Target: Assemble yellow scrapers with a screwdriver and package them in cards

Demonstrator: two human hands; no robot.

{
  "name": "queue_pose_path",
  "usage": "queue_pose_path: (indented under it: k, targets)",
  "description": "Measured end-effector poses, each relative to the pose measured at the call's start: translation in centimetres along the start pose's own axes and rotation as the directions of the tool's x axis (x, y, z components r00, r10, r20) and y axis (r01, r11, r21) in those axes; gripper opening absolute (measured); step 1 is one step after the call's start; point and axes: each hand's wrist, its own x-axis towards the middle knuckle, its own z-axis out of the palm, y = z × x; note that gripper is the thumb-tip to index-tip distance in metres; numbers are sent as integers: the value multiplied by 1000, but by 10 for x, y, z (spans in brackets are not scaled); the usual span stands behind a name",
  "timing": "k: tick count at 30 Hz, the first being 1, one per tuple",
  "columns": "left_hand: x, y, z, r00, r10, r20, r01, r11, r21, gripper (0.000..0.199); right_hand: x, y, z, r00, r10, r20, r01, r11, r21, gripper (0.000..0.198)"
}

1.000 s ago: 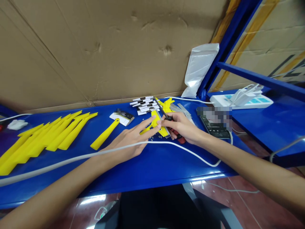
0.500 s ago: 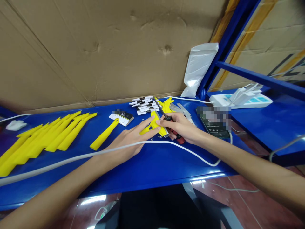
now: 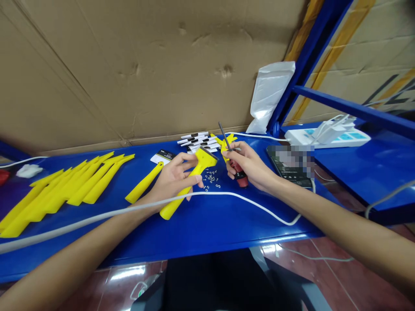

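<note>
My left hand (image 3: 177, 177) is closed round the handle of a yellow scraper (image 3: 175, 205), its wide head tilted up toward the back with a dark edge along it. In my right hand (image 3: 248, 162) is a screwdriver (image 3: 239, 176) with a red and black handle, its dark shaft slanting up and to the left. Between the hands, small metal screws and nuts (image 3: 211, 177) lie scattered on the blue table (image 3: 214, 224). Yellow head pieces (image 3: 229, 139) lie just behind my right hand, partly hidden by it.
Several yellow handles (image 3: 78, 183) lie in a row at the left, one more handle (image 3: 144, 183) beside my left wrist. Behind are a printed card (image 3: 162, 157) and white-and-black packs (image 3: 197, 139). A white cable (image 3: 106, 213) crosses in front. A phone (image 3: 288, 166) and power strip (image 3: 327, 136) are right.
My left hand has turned the scraper so that its handle points toward me, away from the right hand. The screwdriver is lifted off it and held more upright, uncovering the small screws.
</note>
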Motion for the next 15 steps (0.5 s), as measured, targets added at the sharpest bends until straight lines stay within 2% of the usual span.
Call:
queue_pose_path:
  k: [3,9,12,15]
  targets:
    - [-3,7,0,991,-117,65,127,975,-182,47,4,4,-4,999,-17,-31,19,998,64,45]
    - [-5,8,-3,972,-222,75,235,934,-269,48,12,9,-13,991,-120,-50,122,992,36,41]
    - [-4,10,-2,966,-246,74,257,922,-290,49,13,8,-15,985,-165,-40,163,985,-64,41]
    - [-5,13,-1,965,-249,86,264,912,-313,50,11,6,-16,980,-200,-21,188,949,-254,41]
